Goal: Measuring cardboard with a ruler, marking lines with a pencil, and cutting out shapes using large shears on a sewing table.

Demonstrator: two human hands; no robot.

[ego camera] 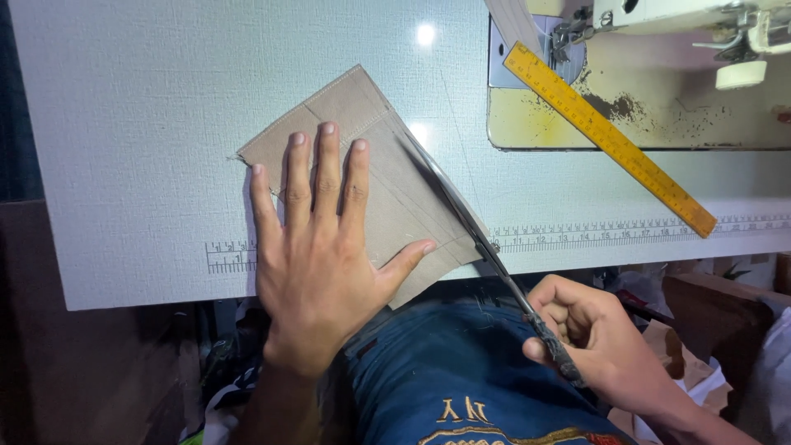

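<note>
The tabletop is white, finely textured laminate with a printed measuring scale along its near edge. A sewing machine stands at 1 o'clock. A yellow ruler lies diagonally. The tan fabric piece, a flat stitched quadrilateral, lies at center. The left hand presses it flat, fingers spread. The right hand, grip closed on the scissors, holds them with their long axis pointing toward 11 o'clock.
</note>
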